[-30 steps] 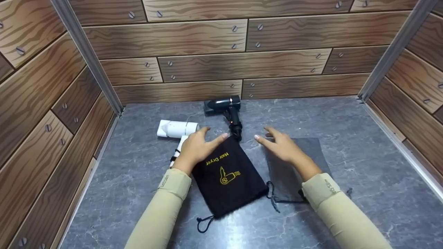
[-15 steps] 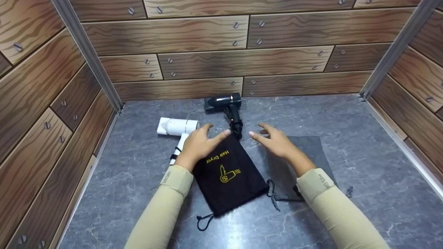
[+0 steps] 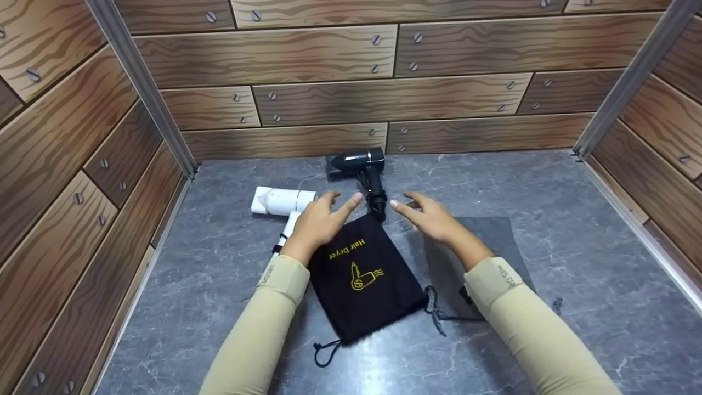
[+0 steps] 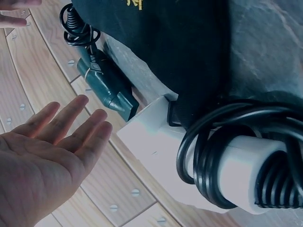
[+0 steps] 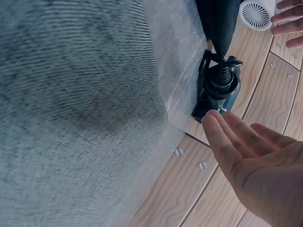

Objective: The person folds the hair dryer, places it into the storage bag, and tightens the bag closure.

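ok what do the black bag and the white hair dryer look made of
The black bag looks like soft, matte fabric: it lies limp, without glare. The white hair dryer seems hard plastic, smooth, perhaps satin: crisp edges, even opaque white.

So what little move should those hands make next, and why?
Perhaps ease the right hand over to the dark hair dryer: the hand holds nothing, and in the head view the dryer's handle appears close beside it.

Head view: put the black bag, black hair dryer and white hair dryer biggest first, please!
1. Black bag
2. Black hair dryer and white hair dryer: too alike to rank; the white one's partly hidden.
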Action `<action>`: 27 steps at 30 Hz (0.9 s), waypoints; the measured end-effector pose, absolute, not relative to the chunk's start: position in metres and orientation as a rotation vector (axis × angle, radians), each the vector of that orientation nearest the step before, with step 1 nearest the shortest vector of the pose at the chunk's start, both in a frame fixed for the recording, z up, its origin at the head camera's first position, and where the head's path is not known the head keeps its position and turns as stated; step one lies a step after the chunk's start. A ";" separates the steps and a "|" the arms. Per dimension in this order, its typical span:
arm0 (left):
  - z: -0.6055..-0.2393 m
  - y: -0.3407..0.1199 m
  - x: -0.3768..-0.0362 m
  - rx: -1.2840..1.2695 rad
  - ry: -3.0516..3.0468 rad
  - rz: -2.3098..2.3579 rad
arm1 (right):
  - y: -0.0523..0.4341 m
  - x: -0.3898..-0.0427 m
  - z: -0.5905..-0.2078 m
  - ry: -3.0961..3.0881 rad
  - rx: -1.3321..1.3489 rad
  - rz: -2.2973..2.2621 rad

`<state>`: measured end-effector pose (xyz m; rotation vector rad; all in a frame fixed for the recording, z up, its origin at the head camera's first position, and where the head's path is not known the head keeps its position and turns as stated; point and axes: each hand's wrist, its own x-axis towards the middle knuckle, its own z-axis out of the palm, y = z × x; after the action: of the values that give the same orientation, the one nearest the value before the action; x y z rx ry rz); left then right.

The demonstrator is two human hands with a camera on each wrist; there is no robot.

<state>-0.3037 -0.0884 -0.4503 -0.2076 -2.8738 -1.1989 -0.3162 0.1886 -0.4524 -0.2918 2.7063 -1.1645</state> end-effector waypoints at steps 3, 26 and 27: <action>-0.449 -0.087 -0.306 -0.221 -2.866 -1.211 | 0.186 -0.320 -0.452 2.695 -0.268 -1.184; -0.455 -0.092 -0.315 -0.250 -2.846 -1.373 | 0.164 -0.341 -0.464 2.607 -0.199 -1.402; -0.454 -0.093 -0.315 -0.248 -2.842 -1.378 | 0.163 -0.342 -0.464 2.597 -0.197 -1.409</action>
<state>-0.3146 -0.0933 -0.4545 -0.2479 -2.8421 -1.3776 -0.3424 0.1627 -0.4640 -0.1973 2.5972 -1.4089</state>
